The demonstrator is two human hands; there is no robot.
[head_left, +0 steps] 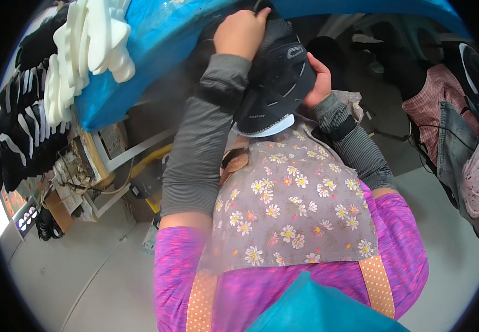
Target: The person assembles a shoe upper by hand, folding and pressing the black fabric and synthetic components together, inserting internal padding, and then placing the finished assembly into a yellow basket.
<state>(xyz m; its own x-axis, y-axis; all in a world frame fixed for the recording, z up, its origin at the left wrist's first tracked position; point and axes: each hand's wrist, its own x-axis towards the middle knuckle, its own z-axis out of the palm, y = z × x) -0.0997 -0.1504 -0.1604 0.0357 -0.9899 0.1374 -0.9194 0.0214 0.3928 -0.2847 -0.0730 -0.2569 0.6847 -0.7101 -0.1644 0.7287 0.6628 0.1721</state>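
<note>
A black shoe upper (278, 83) with light stitched lines and a pale whitish edge at its near end is held in front of my chest. My left hand (240, 33) is closed at its far end, the thumb stretched along the dark material. What lies under those fingers is hidden. Along the upper's right side, my right hand (320, 83) grips it, with the thumb showing and the other fingers mostly behind it. The near end hangs just over my flowered apron (295, 216).
A blue-covered work surface (156, 33) curves across the far side. White foot-shaped pieces (101, 41) are piled at its left end, beside rows of black uppers (23, 133). At the right stands a chair draped with a pink checked garment (436, 99). A cardboard box (59, 207) sits lower left.
</note>
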